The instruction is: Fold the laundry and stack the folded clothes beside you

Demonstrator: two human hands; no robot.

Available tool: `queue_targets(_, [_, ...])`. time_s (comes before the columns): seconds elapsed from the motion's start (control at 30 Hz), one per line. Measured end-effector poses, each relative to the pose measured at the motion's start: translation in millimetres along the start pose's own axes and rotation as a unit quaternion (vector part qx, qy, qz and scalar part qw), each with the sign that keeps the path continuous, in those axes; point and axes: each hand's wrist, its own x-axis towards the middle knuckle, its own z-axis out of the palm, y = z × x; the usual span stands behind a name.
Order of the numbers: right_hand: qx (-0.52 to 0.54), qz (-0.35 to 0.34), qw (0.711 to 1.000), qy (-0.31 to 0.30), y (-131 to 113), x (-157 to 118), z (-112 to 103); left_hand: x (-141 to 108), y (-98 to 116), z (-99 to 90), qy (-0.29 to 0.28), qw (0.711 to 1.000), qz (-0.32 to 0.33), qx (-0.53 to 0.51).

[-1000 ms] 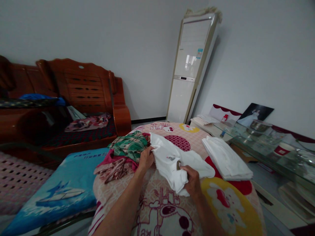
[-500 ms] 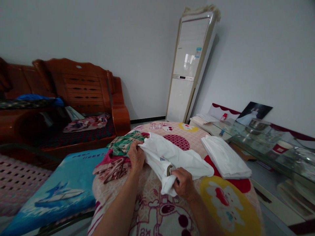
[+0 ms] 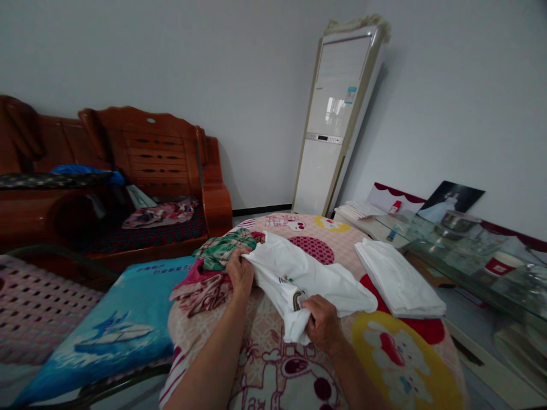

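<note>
Hands, left [image 3: 240,272] and right [image 3: 323,323], both grip 1 white garment [image 3: 305,273], fingers curled closed.

White garment [image 3: 307,273], rumpled (small print showing), spread across patterned tabletop [image 3: 265,347]

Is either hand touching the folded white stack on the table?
No, the left hand and the right hand both grip the loose white garment, and the folded white stack lies apart to their right.
</note>
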Motion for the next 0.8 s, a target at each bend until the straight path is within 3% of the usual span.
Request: queue_targets(0.8, [0.004, 0.006, 1.0, 0.003, -1.0, 0.1, -0.7, -1.2, 6.6, -2.3, -0.008, 1.0, 0.003, 0.008])
